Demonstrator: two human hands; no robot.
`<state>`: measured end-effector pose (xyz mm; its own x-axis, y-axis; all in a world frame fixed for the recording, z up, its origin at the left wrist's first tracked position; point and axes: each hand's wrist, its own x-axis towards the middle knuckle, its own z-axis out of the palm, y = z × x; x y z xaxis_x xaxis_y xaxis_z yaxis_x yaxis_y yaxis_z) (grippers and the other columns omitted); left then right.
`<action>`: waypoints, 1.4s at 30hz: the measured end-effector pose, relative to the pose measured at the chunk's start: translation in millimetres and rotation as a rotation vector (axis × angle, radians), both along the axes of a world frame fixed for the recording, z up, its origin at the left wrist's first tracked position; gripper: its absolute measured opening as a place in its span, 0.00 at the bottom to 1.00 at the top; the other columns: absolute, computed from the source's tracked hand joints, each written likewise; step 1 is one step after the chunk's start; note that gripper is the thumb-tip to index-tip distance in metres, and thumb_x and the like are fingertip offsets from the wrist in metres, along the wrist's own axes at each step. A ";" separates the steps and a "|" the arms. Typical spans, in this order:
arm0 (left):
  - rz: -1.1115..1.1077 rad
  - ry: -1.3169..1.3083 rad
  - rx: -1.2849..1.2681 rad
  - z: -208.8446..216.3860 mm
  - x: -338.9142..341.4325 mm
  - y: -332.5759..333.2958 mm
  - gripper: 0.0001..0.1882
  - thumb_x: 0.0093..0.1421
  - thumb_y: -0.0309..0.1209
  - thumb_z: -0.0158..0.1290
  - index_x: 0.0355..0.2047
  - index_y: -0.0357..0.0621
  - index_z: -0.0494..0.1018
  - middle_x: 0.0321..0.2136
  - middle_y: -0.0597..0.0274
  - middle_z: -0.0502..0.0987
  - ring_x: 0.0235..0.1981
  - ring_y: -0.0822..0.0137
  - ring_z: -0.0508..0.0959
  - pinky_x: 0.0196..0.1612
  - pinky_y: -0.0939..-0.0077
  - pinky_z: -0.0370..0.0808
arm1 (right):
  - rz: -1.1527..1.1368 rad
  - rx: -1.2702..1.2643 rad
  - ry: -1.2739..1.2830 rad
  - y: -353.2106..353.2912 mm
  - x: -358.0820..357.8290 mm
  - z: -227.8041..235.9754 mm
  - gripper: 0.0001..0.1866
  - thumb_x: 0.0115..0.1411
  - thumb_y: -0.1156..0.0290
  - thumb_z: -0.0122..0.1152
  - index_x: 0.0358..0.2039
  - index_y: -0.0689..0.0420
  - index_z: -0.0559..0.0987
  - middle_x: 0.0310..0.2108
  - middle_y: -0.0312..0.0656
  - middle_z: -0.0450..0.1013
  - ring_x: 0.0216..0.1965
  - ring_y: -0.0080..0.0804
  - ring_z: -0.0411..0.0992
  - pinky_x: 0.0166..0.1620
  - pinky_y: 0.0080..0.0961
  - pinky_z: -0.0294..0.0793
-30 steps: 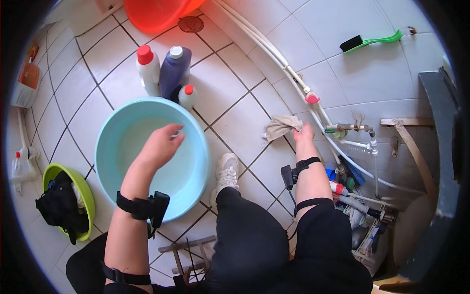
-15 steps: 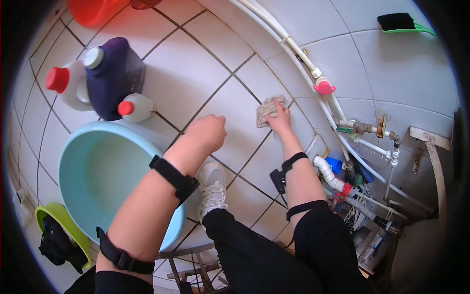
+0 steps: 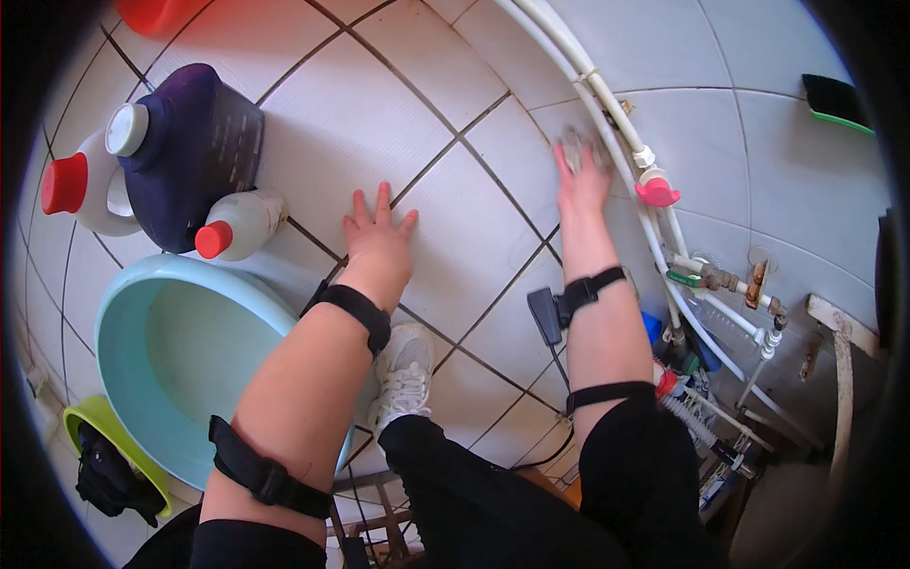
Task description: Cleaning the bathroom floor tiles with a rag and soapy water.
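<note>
My right hand (image 3: 583, 180) reaches forward with a greyish rag (image 3: 574, 142) under its fingers, close to where the tiles meet the wall and beside the white pipes. Motion blurs the rag and fingertips, and the hand covers part of the cloth. My left hand (image 3: 381, 232) is open, fingers spread, palm down against the white floor tiles (image 3: 445, 237). Nothing is in it. To its left lies a small white bottle with a red cap (image 3: 242, 226).
A light blue basin (image 3: 123, 351) stands at left, beyond it a dark jug (image 3: 194, 156) and a white red-capped jug (image 3: 100, 185). White pipes with a pink valve handle (image 3: 658, 192) run along the right wall. A green-backed brush (image 3: 839, 104) hangs there. My white shoe (image 3: 406, 370) is between my arms.
My right hand has moved forward and slightly right with the rag, toward the pipes. My left hand has gone from closed to spread flat, a little farther forward. The view has shifted slightly.
</note>
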<state>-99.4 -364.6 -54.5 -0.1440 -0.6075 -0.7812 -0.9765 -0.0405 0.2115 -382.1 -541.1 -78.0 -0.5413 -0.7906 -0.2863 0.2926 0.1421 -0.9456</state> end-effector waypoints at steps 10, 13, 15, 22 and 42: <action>-0.063 0.078 0.029 17.1 30.0 -11.7 0.41 0.71 0.24 0.43 0.81 0.77 0.56 0.85 0.54 0.36 0.82 0.31 0.40 0.79 0.42 0.56 | -0.075 0.100 0.131 5.7 -107.8 -10.2 0.23 0.77 0.75 0.50 0.70 0.56 0.67 0.67 0.47 0.70 0.62 0.50 0.76 0.60 0.62 0.81; -0.088 0.066 -0.017 14.9 30.1 -1.9 0.42 0.70 0.22 0.43 0.81 0.74 0.55 0.85 0.53 0.34 0.82 0.30 0.39 0.79 0.40 0.56 | -0.258 0.121 0.081 12.6 -131.1 -16.7 0.19 0.77 0.76 0.45 0.65 0.60 0.71 0.63 0.47 0.72 0.57 0.47 0.78 0.60 0.56 0.82; -0.070 0.092 -0.033 9.3 24.1 -1.9 0.43 0.69 0.22 0.44 0.82 0.73 0.54 0.85 0.52 0.34 0.82 0.29 0.39 0.79 0.39 0.56 | -0.282 0.023 -0.057 -14.6 -125.0 -26.2 0.18 0.73 0.81 0.49 0.62 0.60 0.73 0.60 0.48 0.74 0.50 0.45 0.79 0.51 0.48 0.87; -0.047 0.053 0.052 1.0 33.0 1.6 0.45 0.68 0.21 0.46 0.81 0.74 0.54 0.85 0.56 0.33 0.82 0.31 0.39 0.79 0.39 0.56 | 0.018 0.026 -0.050 -44.2 53.0 -0.8 0.28 0.73 0.86 0.52 0.71 0.60 0.64 0.70 0.51 0.64 0.65 0.55 0.70 0.58 0.65 0.86; -0.077 0.076 0.065 6.6 22.5 -12.3 0.48 0.67 0.22 0.51 0.82 0.78 0.52 0.85 0.62 0.31 0.83 0.34 0.36 0.79 0.42 0.54 | 0.041 0.011 -0.016 -7.2 -86.3 -15.6 0.22 0.79 0.74 0.41 0.70 0.65 0.67 0.71 0.54 0.65 0.70 0.54 0.67 0.68 0.63 0.77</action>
